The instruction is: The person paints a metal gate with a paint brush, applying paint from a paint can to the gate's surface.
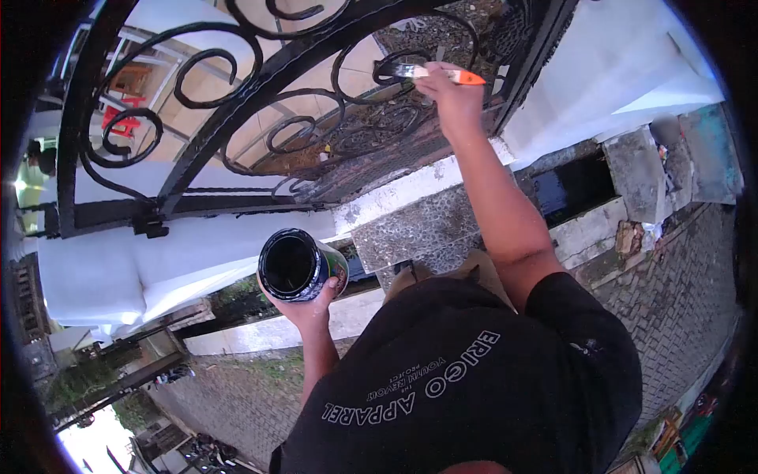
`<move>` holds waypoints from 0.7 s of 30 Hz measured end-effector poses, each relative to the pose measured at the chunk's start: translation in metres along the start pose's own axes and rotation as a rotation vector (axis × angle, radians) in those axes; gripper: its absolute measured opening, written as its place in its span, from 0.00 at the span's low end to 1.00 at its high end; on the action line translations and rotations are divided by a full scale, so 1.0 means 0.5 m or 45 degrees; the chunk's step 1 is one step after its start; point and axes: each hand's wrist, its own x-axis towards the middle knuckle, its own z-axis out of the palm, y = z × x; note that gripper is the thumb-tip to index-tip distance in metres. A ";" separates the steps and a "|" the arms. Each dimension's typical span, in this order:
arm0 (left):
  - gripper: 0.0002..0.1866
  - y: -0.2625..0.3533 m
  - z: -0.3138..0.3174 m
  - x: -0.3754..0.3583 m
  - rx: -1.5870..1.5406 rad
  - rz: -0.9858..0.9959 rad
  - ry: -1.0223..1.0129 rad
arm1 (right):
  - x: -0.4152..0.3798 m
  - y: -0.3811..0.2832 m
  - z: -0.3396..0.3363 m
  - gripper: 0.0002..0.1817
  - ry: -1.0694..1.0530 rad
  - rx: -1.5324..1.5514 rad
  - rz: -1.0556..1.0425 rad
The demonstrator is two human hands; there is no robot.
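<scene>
My right hand is closed on a paintbrush with an orange and white handle. Its dark bristles meet a black scroll of the wrought-iron gate. My left hand is wrapped round the lower side of an open paint can, which holds black paint and has dark smears on its rim. The can is below the gate, left of my body, its mouth facing the camera.
White covering lies along the wall under the gate, with more of it at upper right. A stone slab crosses a water-filled drain. Brick paving runs behind. A red stool stands beyond the gate.
</scene>
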 end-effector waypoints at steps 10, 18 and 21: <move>0.57 0.029 0.018 -0.004 0.018 0.125 -0.031 | 0.009 -0.011 -0.059 0.14 0.319 0.820 0.587; 0.67 0.029 0.010 -0.001 0.052 0.002 -0.063 | -0.026 0.000 -0.031 0.13 0.499 1.064 0.615; 0.68 0.027 0.005 -0.007 0.041 -0.023 -0.061 | -0.027 -0.022 -0.035 0.13 0.500 1.016 0.515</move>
